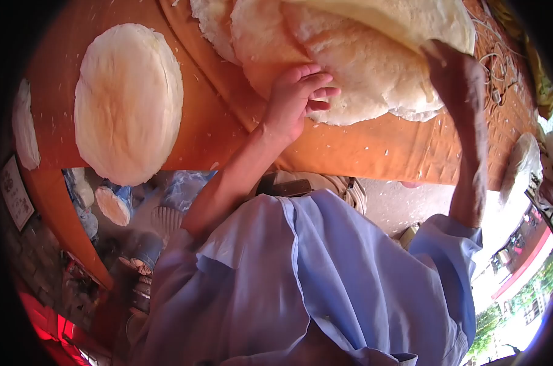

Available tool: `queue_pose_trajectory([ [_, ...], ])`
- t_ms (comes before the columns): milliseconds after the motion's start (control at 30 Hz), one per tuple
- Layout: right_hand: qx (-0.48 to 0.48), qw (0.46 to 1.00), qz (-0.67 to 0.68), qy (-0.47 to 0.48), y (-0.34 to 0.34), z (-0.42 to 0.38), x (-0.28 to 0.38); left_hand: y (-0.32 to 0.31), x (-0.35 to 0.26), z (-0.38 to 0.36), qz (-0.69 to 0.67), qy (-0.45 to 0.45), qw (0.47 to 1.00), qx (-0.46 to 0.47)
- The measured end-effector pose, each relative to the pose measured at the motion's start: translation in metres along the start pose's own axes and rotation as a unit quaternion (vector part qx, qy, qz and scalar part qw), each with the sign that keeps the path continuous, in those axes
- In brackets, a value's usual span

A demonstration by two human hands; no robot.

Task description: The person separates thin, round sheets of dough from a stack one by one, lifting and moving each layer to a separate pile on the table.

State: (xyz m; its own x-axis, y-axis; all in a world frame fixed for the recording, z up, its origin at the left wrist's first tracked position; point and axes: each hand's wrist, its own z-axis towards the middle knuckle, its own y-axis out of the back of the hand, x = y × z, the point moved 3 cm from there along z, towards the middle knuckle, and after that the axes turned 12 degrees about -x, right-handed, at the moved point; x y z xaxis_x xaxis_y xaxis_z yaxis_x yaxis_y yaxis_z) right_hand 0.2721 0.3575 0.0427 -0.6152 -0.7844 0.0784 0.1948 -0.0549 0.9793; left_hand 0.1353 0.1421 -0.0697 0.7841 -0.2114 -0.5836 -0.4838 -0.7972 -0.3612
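Observation:
Several large pale flatbreads (343,79) lie overlapping at the top of the head view, on an orange cloth. My left hand (298,97) is over their near left edge, its fingers loosely bent and apart, with nothing seen in them. At the right side of the pile, my right hand (456,70) has its fingers closed at the edge of the upper flatbread (404,21), which is raised in a fold. Its fingertips are partly hidden in shadow. A separate stack of round flatbreads (130,104) sits to the left.
The orange cloth (374,149) covers the table and bears scattered crumbs. More bread (26,128) lies at the far left edge. A tangled cable (496,76) is at the right, near a plastic-wrapped bundle (521,161). Bags (182,195) are below the table edge.

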Motion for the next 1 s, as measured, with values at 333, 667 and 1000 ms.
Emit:
queue_pose_trajectory([
  [333,-0.047,0.992,0.044,0.107,-0.033,-0.042,0.025,-0.019,0.01,0.012,-0.058,0.06,0.991,0.101],
  [667,-0.059,0.986,0.107,0.11,-0.035,-0.053,0.042,-0.033,-0.005,0.01,-0.057,0.043,0.988,0.134],
  [1000,-0.114,0.982,0.048,0.141,-0.067,-0.057,0.058,-0.021,-0.006,0.018,-0.071,0.059,0.981,0.173],
])
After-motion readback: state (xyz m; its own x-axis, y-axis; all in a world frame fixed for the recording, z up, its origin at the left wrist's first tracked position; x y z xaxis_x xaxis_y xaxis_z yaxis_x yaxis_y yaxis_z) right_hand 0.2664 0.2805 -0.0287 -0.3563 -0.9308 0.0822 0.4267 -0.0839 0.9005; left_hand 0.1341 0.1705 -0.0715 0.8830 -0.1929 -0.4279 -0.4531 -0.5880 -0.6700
